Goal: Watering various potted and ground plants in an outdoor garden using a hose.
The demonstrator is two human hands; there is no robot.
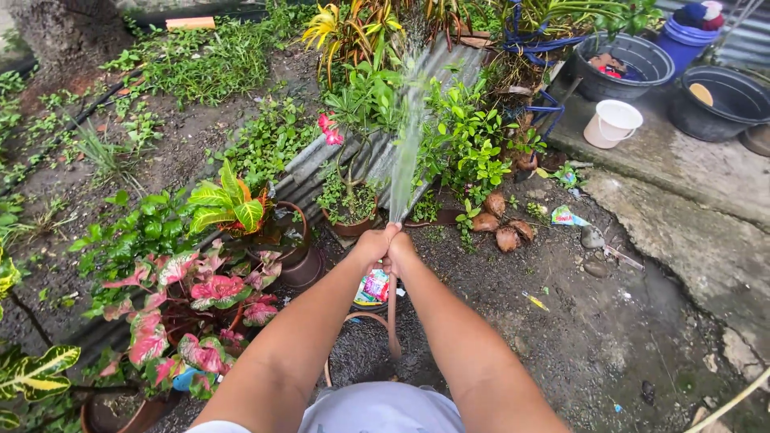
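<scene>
both hands meet at the end of a thin brown garden hose (pixel 393 321), which runs down from the hands toward the person's body and curls near the ground. the left hand (pixel 370 248) and the right hand (pixel 401 250) are pressed together around the hose mouth, fingers curled tight; it looks that they squeeze the opening, because the water (pixel 407 136) leaves as a wide flat fan and not as a round stream. i cannot tell which finger covers the opening.

the fan of water goes up and forward from the hose end, over a small potted plant (pixel 349 204) in a brown pot just beyond the hose end, and reaches the sheet of corrugated metal (pixel 321 160) and the green bush (pixel 469 144) behind that pot. left of the hose end stand pots of pink and green caladium leaves (pixel 204 293). far to the right of the hose end, on a concrete step (pixel 682 168), stand a white bucket (pixel 612 123) and dark basins (pixel 730 100). some coconut husks (pixel 505 228) lie on the wet dark soil right of the hose end.
</scene>
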